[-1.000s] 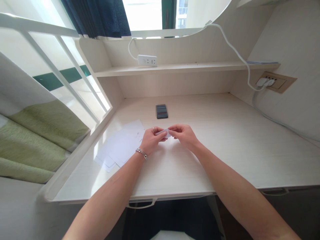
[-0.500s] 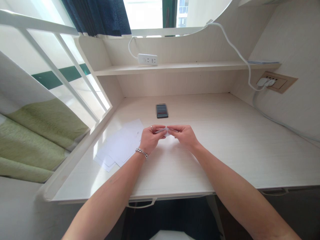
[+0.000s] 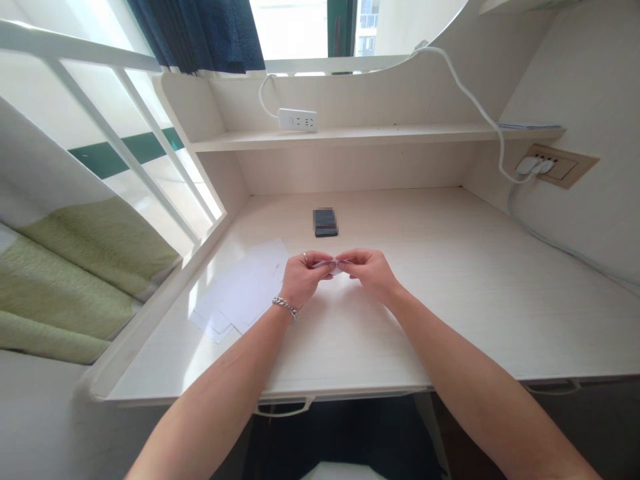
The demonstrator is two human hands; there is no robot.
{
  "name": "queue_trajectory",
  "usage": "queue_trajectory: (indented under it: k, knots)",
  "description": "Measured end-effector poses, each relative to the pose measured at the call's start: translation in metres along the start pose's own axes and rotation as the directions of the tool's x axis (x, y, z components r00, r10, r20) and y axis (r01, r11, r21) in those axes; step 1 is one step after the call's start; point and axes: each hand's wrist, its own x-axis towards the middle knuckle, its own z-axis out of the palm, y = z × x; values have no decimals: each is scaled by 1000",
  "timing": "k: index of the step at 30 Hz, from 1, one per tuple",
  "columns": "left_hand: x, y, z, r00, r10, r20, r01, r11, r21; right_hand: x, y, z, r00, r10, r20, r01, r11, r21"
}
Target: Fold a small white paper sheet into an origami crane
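Observation:
Between my two hands is a small piece of folded white paper, mostly covered by the fingers. My left hand, with a ring and a chain bracelet, pinches its left side between thumb and fingers. The right side is pinched by my right hand, the fingertips of both hands nearly meeting. Both hands are above the pale desk. Left of my left hand lie several white paper sheets, overlapping. A dark phone-like object, partly blurred out, rests just beyond the hands.
A shelf runs along the back, with a white power strip on it. A white cable drops to a wall socket at the right. A white railing and a green-grey cloth stand on the left.
The fingers have shifted slightly on the folded paper, and less of it shows between them. The whole view has moved a little; the sheets and the dark object stay in place.

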Motion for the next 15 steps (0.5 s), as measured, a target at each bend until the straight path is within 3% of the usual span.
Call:
queue_trajectory:
  k: [10,15]
  knots:
    - [-3,6,-1,994,-76,85,76,997,2,-4,-9,1,994,99,48,-103,992,72]
    - [-3,8,-1,990,-85,113,90,995,-38,-3,-7,1,987,143,78,-155,969,190]
